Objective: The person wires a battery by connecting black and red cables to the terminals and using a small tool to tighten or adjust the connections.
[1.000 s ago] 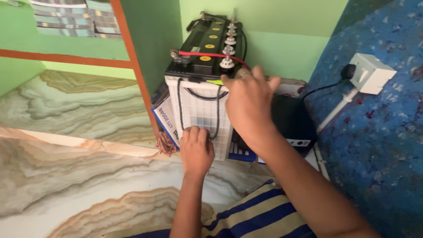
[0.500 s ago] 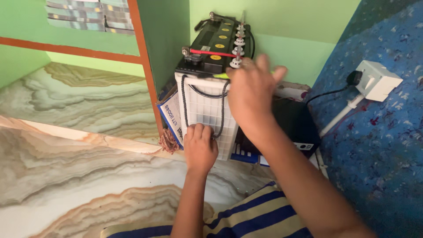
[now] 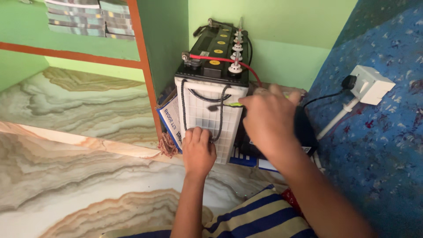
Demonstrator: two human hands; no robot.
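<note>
A blue-and-white printed cardboard sheet point(image 3: 171, 121) leans just left of the left hand point(image 3: 199, 150), wedged between the tall white ribbed plastic battery with a black top point(image 3: 211, 105) and the green wall. The left hand presses curled fingers against the battery's lower front, beside its black cord handle point(image 3: 219, 115); whether it grips the cord is unclear. The right hand point(image 3: 269, 121), fingers loosely spread, rests at the battery's right side, over a black box point(image 3: 306, 132). A red cable point(image 3: 220, 59) crosses the top.
</note>
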